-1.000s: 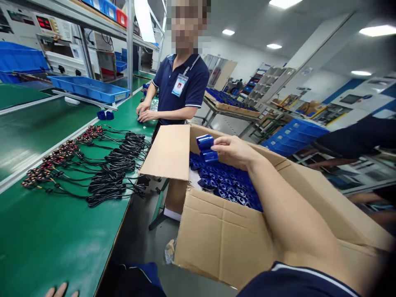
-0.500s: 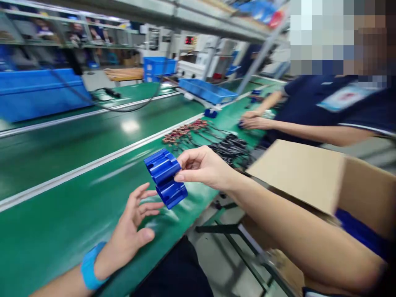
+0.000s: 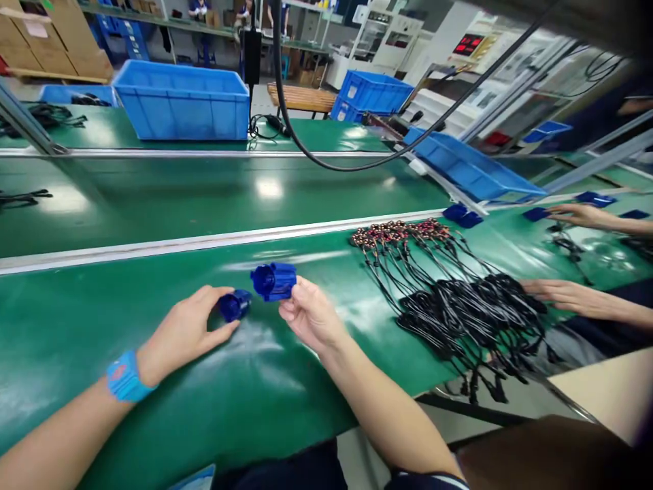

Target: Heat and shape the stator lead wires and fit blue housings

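Note:
My left hand (image 3: pixel 186 333), with a bright blue wristband (image 3: pixel 127 378), has thumb and fingers around a small, hollow dark-blue plastic shell (image 3: pixel 235 305), low over or on the green bench; I cannot tell which. My right hand (image 3: pixel 313 316) pinches a second blue plastic shell (image 3: pixel 275 281) by its right end, its hollow open end facing left. This one is a little higher and right of the first, with a narrow gap between them.
Black cables (image 3: pixel 459 313) with bare copper-coloured ends lie bundled at right. Beyond them are a co-worker's hands (image 3: pixel 571 296) and several blue shells (image 3: pixel 462 215). A white rail (image 3: pixel 214 241) crosses the bench. Blue bins (image 3: pixel 188 102) stand behind; a black cable (image 3: pixel 326 163) hangs in front.
The right hand held the blue shells together while the left was open beside them; now each hand has one. Both hands are lower over the bench, and the view has swung left.

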`<action>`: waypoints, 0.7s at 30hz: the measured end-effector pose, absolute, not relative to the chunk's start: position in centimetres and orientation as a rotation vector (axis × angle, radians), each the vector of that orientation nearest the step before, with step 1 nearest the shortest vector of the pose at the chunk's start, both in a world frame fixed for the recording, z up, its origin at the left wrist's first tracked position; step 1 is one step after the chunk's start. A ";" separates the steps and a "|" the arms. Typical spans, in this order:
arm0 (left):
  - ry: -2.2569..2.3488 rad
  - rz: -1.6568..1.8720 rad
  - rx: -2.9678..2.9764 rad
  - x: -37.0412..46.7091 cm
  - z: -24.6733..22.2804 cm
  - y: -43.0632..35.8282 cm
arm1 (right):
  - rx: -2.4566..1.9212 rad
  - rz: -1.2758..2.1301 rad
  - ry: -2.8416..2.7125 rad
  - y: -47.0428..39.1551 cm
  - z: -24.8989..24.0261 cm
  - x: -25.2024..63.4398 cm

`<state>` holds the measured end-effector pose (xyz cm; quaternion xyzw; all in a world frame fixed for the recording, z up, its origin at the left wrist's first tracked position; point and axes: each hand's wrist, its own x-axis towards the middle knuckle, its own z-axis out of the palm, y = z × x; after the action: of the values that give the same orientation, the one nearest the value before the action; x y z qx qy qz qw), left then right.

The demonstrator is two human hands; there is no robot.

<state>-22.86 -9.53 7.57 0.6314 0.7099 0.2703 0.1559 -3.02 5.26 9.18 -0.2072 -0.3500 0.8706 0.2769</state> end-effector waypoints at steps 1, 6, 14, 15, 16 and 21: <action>2.111 0.636 1.902 -23.7 7.4 -9.3 | -0.539 2.363 -0.888 5.2 9.1 -2.9; 2.306 0.318 2.071 -25.2 7.3 -8.5 | -0.441 2.383 -0.932 4.9 8.5 -2.3; 1.541 1.310 1.446 -20.9 8.1 -9.4 | -0.219 0.884 -1.958 4.0 7.3 -1.7; 1.451 1.369 1.334 -20.2 8.1 -9.6 | -0.114 0.619 -2.037 4.0 7.5 -1.7; 1.384 1.421 1.232 -19.6 8.0 -9.8 | -0.005 0.409 -2.078 4.0 7.7 -1.7; 1.126 1.482 0.889 -17.7 8.5 -10.8 | 0.189 -0.154 -2.118 4.0 9.0 -1.8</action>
<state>-17.71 -10.83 8.53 0.3699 0.4685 0.6164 0.5135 -1.77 4.02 9.02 0.0776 -0.8695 -0.0631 0.4838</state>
